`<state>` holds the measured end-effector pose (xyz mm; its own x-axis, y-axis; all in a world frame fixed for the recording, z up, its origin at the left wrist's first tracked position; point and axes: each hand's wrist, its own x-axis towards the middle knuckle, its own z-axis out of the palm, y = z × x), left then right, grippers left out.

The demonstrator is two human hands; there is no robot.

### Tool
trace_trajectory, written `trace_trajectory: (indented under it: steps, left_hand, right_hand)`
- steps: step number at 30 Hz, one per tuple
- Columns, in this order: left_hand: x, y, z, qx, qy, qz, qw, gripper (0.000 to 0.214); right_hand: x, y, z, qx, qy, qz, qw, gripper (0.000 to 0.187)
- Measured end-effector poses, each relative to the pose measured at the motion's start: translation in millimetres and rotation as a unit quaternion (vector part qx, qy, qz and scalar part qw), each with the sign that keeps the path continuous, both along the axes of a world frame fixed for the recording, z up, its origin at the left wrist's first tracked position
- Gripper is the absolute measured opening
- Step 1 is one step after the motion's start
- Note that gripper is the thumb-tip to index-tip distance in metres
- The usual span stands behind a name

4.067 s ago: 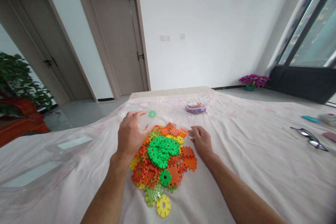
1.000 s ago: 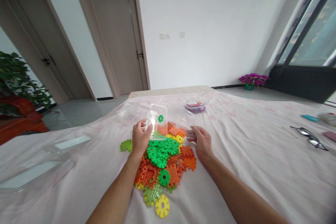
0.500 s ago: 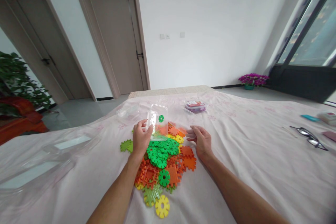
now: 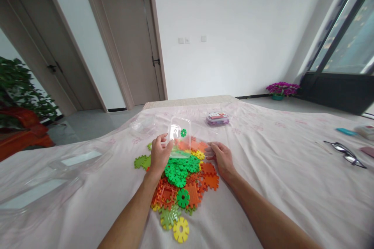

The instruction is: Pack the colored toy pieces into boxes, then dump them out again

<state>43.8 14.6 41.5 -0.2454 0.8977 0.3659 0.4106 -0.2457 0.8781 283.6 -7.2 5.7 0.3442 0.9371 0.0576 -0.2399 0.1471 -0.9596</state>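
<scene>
My left hand [image 4: 160,153] is closed on the edge of a clear plastic lid [image 4: 180,146], tilted up over a heap of toy pieces. A green flower-shaped mark or piece shows on or through the lid. My right hand [image 4: 222,157] pinches another clear plastic piece [image 4: 209,151] by its edge, right of the heap; its full outline is hard to make out. Below and between the hands lie green notched discs [image 4: 179,169], orange toothed squares [image 4: 209,169], light green pieces [image 4: 169,214] and a yellow disc [image 4: 181,229] nearest me.
Clear plastic containers [image 4: 80,158] lie at the left on the pink-white cloth [image 4: 263,186]. A packed box with a printed label [image 4: 217,118] stands beyond the heap. Eyeglasses [image 4: 344,153] and a blue item [image 4: 346,131] rest at the right.
The clear lid in my left hand has shifted slightly right, and that hand with it. My right hand has tilted its clear piece and moved a little left.
</scene>
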Motion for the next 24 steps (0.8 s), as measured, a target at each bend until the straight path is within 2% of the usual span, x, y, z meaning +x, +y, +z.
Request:
trace_trajectory:
  steps: [5,17,24]
  left_hand:
    - [5.1,-2.4,0.0,-0.01,-0.034,-0.03,0.999,0.054]
    - [-3.4,10.2,-13.6,-0.025,-0.087,-0.029,0.995,0.056]
    - [-6.0,9.9,-10.1,-0.047,-0.119,-0.016,0.992,0.058]
  right_hand:
    - [0.4,1.2,-0.3,0.003,0.004,-0.002,1.0,0.031]
    - [1.3,-0.8,2.7,0.017,0.027,-0.018,0.999,0.031]
    - [4.3,0.2,0.4,0.021,0.05,-0.023,0.998,0.032]
